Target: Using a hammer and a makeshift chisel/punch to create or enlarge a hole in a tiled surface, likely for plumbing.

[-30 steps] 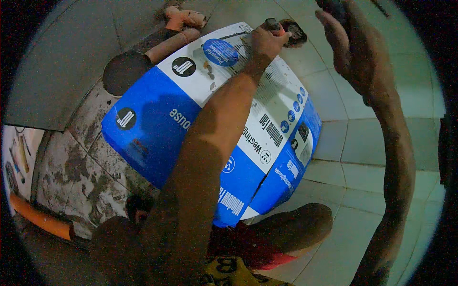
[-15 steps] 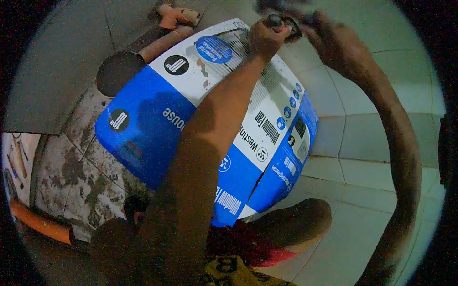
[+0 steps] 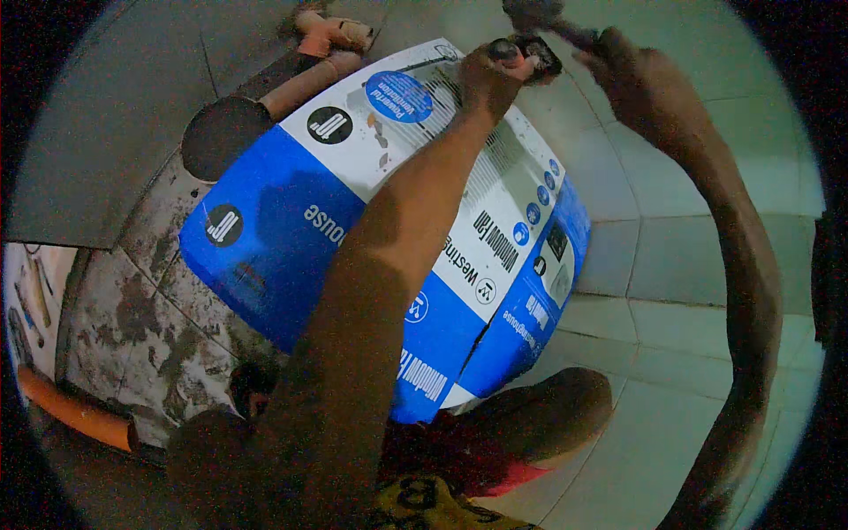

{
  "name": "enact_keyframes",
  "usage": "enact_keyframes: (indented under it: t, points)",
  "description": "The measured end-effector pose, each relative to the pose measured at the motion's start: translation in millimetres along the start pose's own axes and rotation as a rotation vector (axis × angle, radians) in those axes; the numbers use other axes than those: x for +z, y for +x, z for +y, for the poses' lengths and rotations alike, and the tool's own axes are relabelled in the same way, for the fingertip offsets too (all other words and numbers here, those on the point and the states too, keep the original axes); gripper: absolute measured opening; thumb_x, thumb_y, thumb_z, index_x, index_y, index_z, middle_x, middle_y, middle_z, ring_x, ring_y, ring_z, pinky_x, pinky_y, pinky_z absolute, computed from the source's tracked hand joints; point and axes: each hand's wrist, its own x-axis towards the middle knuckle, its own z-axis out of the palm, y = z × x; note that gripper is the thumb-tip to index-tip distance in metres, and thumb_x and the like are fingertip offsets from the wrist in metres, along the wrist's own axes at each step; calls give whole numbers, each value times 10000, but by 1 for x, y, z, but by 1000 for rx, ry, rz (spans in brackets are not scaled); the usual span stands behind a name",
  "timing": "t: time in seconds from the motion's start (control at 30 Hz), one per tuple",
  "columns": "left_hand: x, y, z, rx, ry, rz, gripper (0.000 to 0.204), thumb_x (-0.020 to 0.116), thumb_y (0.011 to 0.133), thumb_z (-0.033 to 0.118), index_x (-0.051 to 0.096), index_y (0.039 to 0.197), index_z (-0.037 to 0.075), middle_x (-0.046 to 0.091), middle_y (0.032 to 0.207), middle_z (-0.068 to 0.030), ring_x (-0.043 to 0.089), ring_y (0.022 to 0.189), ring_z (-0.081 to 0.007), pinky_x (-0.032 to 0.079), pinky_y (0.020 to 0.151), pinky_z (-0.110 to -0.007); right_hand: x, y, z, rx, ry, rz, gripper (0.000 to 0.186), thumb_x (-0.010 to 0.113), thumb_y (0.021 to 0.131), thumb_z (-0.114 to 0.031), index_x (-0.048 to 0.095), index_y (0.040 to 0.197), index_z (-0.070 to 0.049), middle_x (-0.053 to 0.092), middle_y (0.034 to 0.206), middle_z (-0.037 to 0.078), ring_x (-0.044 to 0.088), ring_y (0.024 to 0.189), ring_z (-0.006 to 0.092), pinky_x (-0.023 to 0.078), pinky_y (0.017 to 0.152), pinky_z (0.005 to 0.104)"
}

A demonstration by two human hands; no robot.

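Note:
My left hand [image 3: 491, 78] reaches past the far edge of a blue and white cardboard box [image 3: 274, 225]. Its fingers are wrapped round a chisel [image 3: 503, 50], seen nearly end-on by its round dark butt; the tip is hidden. Just beyond the fingers, a dark, rough-edged opening [image 3: 546, 58] shows in the pale tiled wall. To the right, my right hand [image 3: 632, 75] grips a hammer [image 3: 533, 11] by its handle. The hammer head hangs beyond the chisel and the opening, apart from both, partly cut by the picture's top edge.
An orange pipe with a fitting [image 3: 331, 37] lies beyond the box, beside a dark round hole [image 3: 225, 137]. Another orange pipe [image 3: 84, 413] lies at lower left. Several tools [image 3: 37, 305] rest on a pale surface at far left. My bent knee [image 3: 565, 402] is close to the box.
My right hand and the hammer have shifted rightward, the hammer now less blurred. My left hand stays at the opening, still holding the chisel. The box keeps its place.

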Motion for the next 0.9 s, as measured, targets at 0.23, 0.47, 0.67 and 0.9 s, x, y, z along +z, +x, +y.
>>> enact_keyframes:
  t: [0.23, 0.47, 0.67, 0.9]
  points:
    - [13, -3, -14, 47, -145, 65, 334, 787, 705, 368, 655, 792, 73, 683, 777, -90, 661, 728, -279, 526, 711, -370, -2, -10, -22, -337, 247, 338, 228, 545, 947, -198, 491, 1075, -17, 650, 839, 209, 613, 685, 430, 492, 578, 444]
    - [12, 4, -16, -108, -316, -53, 323, 813, 670, 286, 642, 791, 41, 675, 712, -77, 653, 683, -232, 521, 692, -355, -5, -14, -8, -247, 244, 454, 217, 537, 953, -253, 522, 994, -41, 637, 786, 233, 617, 703, 436, 484, 574, 470]
    - [18, 1, -25, -53, -162, 26, 339, 807, 666, 317, 629, 762, 46, 670, 712, -77, 656, 676, -259, 531, 700, -373, 6, -2, -17, -298, 239, 350, 238, 547, 935, -183, 528, 1124, -40, 631, 922, 227, 620, 775, 419, 500, 643, 467]
    - [36, 13, -41, 81, -79, 68, 405, 815, 645, 347, 625, 798, 23, 666, 736, -112, 654, 735, -300, 522, 737, -378, -8, -1, -9, -119, 372, 397, 258, 554, 932, -210, 524, 1139, -59, 631, 804, 212, 619, 720, 415, 497, 614, 470]
